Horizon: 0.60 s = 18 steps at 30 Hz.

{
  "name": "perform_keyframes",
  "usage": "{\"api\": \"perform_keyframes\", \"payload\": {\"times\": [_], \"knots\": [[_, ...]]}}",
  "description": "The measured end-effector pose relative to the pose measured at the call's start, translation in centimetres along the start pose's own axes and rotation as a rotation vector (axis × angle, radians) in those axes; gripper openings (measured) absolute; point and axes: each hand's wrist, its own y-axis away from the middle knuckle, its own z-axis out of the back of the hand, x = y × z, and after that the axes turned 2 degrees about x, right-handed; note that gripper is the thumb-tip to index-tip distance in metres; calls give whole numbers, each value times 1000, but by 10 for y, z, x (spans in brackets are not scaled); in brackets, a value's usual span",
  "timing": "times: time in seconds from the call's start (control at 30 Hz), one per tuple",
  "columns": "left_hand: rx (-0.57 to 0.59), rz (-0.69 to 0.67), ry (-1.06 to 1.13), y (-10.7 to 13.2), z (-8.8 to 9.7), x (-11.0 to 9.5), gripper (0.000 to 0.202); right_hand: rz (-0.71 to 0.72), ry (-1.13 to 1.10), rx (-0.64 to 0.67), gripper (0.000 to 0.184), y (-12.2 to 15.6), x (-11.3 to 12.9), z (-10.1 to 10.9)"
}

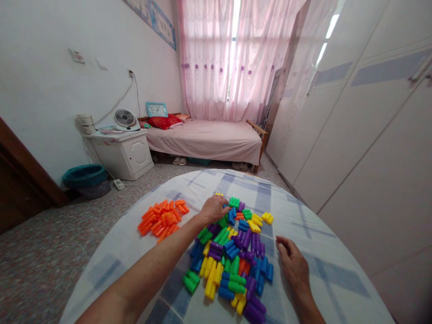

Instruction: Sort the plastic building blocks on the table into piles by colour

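Note:
My left hand (214, 209) reaches to the far left part of a mixed pile of plastic building pieces (232, 247), each like short tubes joined side by side. Its fingers curl down among blue and green pieces; their tips are partly hidden, and what they pinch does not show. Purple, blue, green and yellow pieces fill the pile, with an orange piece (244, 267) among them. My right hand (294, 264) rests on the cloth just right of the pile, fingers loosely bent and apart, holding nothing. A separate heap of orange pieces (164, 219) lies left of my left hand.
A checked white and blue cloth covers the round table (324, 288). Beyond stand a bed (209, 137), a white cabinet (140, 155) with a fan (125, 119), and a teal-lined bin (84, 176). Tall wardrobe doors (364, 135) line the right side.

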Motion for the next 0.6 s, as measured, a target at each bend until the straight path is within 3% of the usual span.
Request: {"api": "perform_keyframes", "payload": {"times": [0.1,0.2,0.6], "knots": [[36,-24,0,-12,-11,-30,31,-4,-8,2,42,0,1,0],[55,6,-17,-18,-20,-44,38,0,-9,12,42,0,0,0],[184,115,-6,-40,-26,-51,45,40,-17,25,38,-1,-2,-2]]}}
